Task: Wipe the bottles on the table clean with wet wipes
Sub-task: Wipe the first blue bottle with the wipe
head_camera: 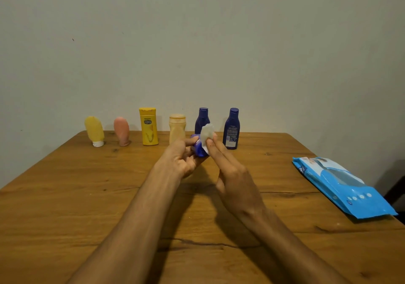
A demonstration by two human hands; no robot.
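Note:
My left hand (182,158) grips a small blue bottle (198,149) above the middle of the wooden table (87,196). My right hand (228,169) presses a white wet wipe (207,135) against the bottle with straight fingers. Much of the bottle is hidden by the wipe and my fingers. Along the far edge stand a yellow tube (94,131), a pink tube (121,131), a yellow lotion bottle (149,126), a cream bottle (177,128) and two dark blue bottles (202,119) (231,128).
A blue pack of wet wipes (341,187) lies flat near the table's right edge. A plain wall rises right behind the row of bottles. A dark object shows beyond the table's right side.

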